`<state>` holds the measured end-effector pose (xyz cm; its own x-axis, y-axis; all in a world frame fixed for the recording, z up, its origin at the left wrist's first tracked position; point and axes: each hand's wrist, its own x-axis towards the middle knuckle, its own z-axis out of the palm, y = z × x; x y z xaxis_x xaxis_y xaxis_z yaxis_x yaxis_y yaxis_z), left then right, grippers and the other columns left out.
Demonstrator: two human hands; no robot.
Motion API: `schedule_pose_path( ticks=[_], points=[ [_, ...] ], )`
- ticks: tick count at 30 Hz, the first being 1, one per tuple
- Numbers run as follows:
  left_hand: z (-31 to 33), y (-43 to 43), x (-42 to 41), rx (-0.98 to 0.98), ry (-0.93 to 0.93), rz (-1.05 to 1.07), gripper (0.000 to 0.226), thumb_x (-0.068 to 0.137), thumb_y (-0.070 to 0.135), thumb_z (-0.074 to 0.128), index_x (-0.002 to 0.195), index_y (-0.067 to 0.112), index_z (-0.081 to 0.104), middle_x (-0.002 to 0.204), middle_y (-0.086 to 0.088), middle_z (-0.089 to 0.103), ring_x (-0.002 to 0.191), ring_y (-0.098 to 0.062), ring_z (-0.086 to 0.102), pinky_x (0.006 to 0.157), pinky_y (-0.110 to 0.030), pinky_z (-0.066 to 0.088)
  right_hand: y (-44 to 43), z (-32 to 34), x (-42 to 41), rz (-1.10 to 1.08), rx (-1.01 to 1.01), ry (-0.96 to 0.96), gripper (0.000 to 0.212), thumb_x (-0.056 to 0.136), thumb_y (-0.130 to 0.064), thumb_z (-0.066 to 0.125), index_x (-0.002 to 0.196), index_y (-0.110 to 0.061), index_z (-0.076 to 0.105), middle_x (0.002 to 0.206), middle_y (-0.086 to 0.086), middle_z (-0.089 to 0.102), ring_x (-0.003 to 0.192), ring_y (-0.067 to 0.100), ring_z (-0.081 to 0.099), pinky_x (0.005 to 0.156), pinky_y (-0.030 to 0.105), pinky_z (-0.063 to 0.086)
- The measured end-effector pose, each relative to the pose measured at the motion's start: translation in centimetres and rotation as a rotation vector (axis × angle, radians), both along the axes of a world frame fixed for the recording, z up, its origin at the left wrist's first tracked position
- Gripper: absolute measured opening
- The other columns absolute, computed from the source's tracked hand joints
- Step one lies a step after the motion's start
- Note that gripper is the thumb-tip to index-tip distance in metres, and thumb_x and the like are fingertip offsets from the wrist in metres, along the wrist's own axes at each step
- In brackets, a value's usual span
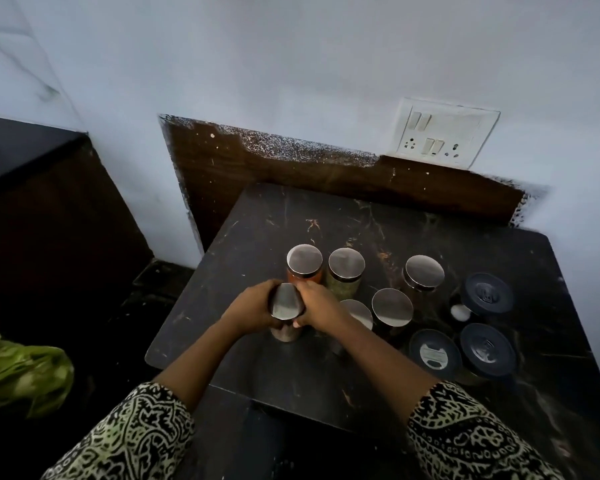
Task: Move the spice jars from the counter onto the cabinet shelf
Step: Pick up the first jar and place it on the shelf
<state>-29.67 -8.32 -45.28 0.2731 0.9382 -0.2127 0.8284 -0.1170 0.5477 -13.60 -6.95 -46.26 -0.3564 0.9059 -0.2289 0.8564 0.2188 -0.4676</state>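
Both hands close around 1 steel-lidded jar (286,311) at the near left of the cluster on the dark counter (430,230). The left hand (252,311) wraps its left side and the right hand (317,308) its right side, fingers curled and pressed against the lid rim and glass. Whether its base rests on the counter cannot be told; the lid looks tilted toward the camera.

Just beyond it stand a red-filled jar (305,263) and a green-filled jar (345,268). 3 more steel-lidded jars sit to the right, 1 of them (357,311) partly hidden under the right wrist. 3 dark-lidded containers (488,292) and a small white-capped item (460,311) occupy the right side. No cabinet shelf is visible.

The risks come from crowding. The right wrist lies over a neighbouring jar, so a sideways lift could knock that jar over. The grip sits high, near the lid; if the lid is loose, the glass body could slip free. The held jar is also near the left edge of the counter, where a fumble would send it to the floor.
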Motion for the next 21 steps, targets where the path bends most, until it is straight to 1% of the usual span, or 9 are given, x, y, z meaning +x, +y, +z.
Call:
schedule_pose_path(
  ticks=[4,7,9,11,13,15,17,19,21],
  points=[
    [3.4,1.1,-1.1,0.017,-0.081,-0.057,0.074,0.067,0.032,0.083,0.131,0.023,0.048,0.128,0.003,0.058,0.111,-0.007,0.054,0.091,-0.017,0.042,0.3,4.4,1.3,0.02,-0.001,0.062,0.073,0.067,-0.025,0.08,0.131,-0.018,0.046,0.123,0.006,0.06,0.111,0.023,0.057,0.094,0.038,0.047],
    [8.3,2.4,-1.4,0.076,-0.167,-0.083,0.073,0.066,0.031,0.084,0.129,0.025,0.05,0.115,0.013,0.057,0.094,0.007,0.052,0.075,0.0,0.039,0.9,9.9,2.9,-0.051,-0.021,0.256,0.08,0.066,-0.026,0.082,0.137,-0.023,0.045,0.128,0.0,0.059,0.112,0.015,0.058,0.099,0.033,0.047],
    [11.7,3.5,-1.2,0.165,-0.216,-0.08,0.076,0.062,0.034,0.087,0.13,0.025,0.052,0.111,0.015,0.058,0.092,0.006,0.054,0.071,0.003,0.037,1.4,13.6,3.9,-0.09,0.015,0.368,0.081,0.064,-0.027,0.084,0.136,-0.022,0.047,0.13,-0.003,0.059,0.114,0.011,0.057,0.102,0.031,0.045],
    [15.3,4.6,-0.6,0.239,-0.258,-0.093,0.081,0.06,0.037,0.087,0.132,0.024,0.052,0.115,0.012,0.059,0.098,-0.001,0.056,0.077,-0.004,0.038,1.7,17.0,4.8,-0.125,0.064,0.483,0.079,0.064,-0.029,0.084,0.135,-0.022,0.049,0.129,-0.004,0.06,0.115,0.009,0.057,0.103,0.034,0.045],
    [18.7,5.8,0.2,0.294,-0.312,-0.134,0.089,0.055,0.049,0.085,0.133,0.025,0.052,0.117,0.012,0.06,0.099,-0.001,0.058,0.083,-0.012,0.041,1.9,20.0,5.7,-0.153,0.116,0.587,0.077,0.066,-0.031,0.081,0.135,-0.023,0.048,0.13,-0.006,0.058,0.117,0.008,0.056,0.102,0.033,0.046],
    [21.7,6.9,1.1,0.351,-0.363,-0.181,0.091,0.053,0.058,0.082,0.132,0.025,0.053,0.116,0.015,0.06,0.1,0.002,0.059,0.083,-0.012,0.043,2.1,22.6,6.6,-0.166,0.163,0.684,0.068,0.071,-0.026,0.077,0.133,-0.025,0.05,0.122,-0.016,0.059,0.112,0.0,0.055,0.098,0.023,0.044],
    [24.5,7.8,2.2,0.41,-0.393,-0.202,0.079,0.062,0.054,0.08,0.13,0.025,0.054,0.113,0.016,0.059,0.1,-0.001,0.059,0.079,-0.012,0.043,2.2,24.8,7.6,-0.167,0.2,0.781,0.055,0.076,-0.02,0.074,0.126,-0.031,0.054,0.117,-0.02,0.06,0.11,-0.003,0.056,0.092,0.017,0.044],
    [26.6,9.0,3.4,0.462,-0.428,-0.195,0.072,0.066,0.052,0.077,0.129,0.024,0.056,0.112,0.013,0.06,0.099,-0.008,0.06,0.076,-0.015,0.045,2.6,26.6,8.5,-0.167,0.235,0.812,0.053,0.078,-0.02,0.072,0.124,-0.036,0.052,0.125,-0.017,0.059,0.118,0.002,0.054,0.097,0.023,0.044],
    [28.4,9.8,4.6,0.483,-0.473,-0.193,0.077,0.063,0.056,0.074,0.13,0.024,0.056,0.118,0.009,0.062,0.101,-0.013,0.061,0.082,-0.025,0.051,2.8,27.9,9.3,-0.168,0.256,0.834,0.061,0.077,-0.021,0.072,0.13,-0.036,0.046,0.135,-0.013,0.053,0.124,0.008,0.05,0.097,0.026,0.045]
  ],
)
